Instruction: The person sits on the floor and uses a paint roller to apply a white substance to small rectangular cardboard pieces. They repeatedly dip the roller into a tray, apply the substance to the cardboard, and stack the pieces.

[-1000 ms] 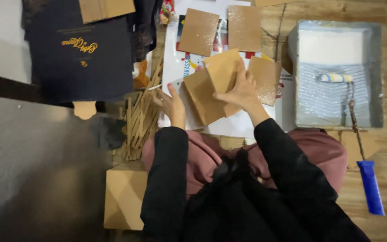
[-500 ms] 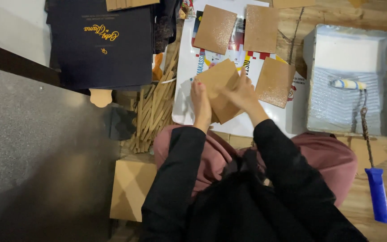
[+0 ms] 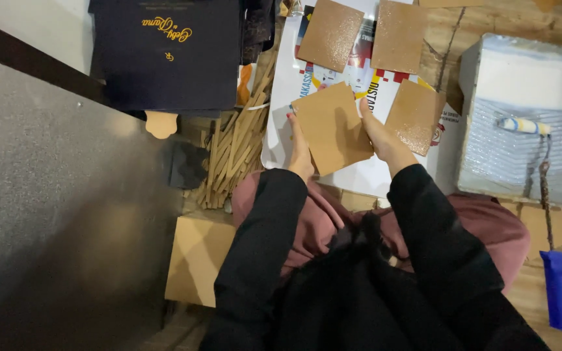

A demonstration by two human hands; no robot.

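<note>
Since a moment ago both hands have closed on one flat brown cardboard square [image 3: 332,128]: left hand [image 3: 300,151] fingers and right hand [image 3: 380,133] fingers grip its opposite edges above the white printed sheet [image 3: 281,130]. Beyond lie three glossy brown squares [image 3: 330,32].

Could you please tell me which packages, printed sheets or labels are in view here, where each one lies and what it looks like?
Dark box: top left, flat, rectangular, navy with gold script.
Printed sheet: top centre under the brown squares, white with red, blue and yellow printing.
Brown square: held over the sheet between the left hand and right hand, plain.
Cardboard piece: lower left, tan, unprinted.
</note>
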